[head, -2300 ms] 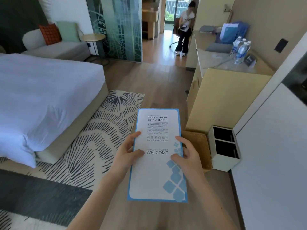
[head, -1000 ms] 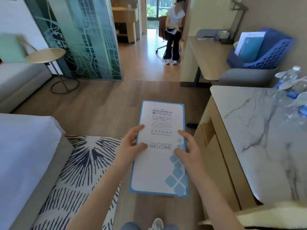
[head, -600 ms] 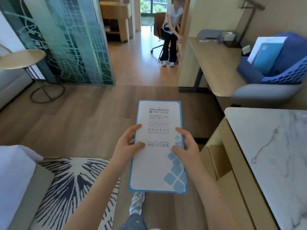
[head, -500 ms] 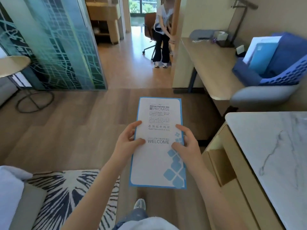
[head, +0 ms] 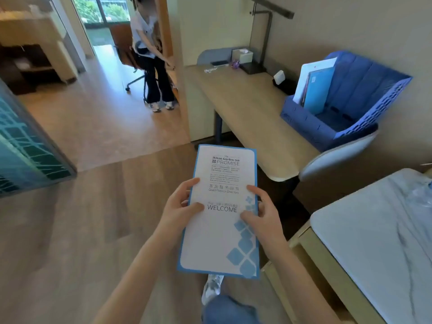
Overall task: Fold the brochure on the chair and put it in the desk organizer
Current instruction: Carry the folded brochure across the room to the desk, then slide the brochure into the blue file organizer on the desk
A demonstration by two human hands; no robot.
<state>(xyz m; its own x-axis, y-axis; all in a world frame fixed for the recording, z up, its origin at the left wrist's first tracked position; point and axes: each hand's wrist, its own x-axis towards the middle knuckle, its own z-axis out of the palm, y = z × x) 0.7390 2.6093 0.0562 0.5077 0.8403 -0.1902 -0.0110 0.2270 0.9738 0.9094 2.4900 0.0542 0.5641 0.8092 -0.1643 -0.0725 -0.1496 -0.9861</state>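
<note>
The folded brochure point(head: 222, 232), white with a blue border and the word WELCOME, is held upright in front of me over the wooden floor. My left hand point(head: 181, 206) grips its left edge with the thumb on the cover. My right hand point(head: 261, 213) grips its right edge the same way. The blue desk organizer point(head: 364, 99) stands on the wooden desk point(head: 252, 118) to the upper right, some way beyond the brochure, with a white and a blue folder in its far slot. A grey chair back point(head: 336, 155) shows just below the organizer.
A marble-topped cabinet point(head: 378, 242) stands close on my right. Another person point(head: 152, 57) stands by an office chair in the doorway ahead. A patterned glass partition point(head: 25, 148) is at left. A tissue box and a lamp base sit at the desk's far end.
I have walked forward past the bed and rug, and the desk with the organizer has come closer at right. Both hands keep the same grip on the brochure.
</note>
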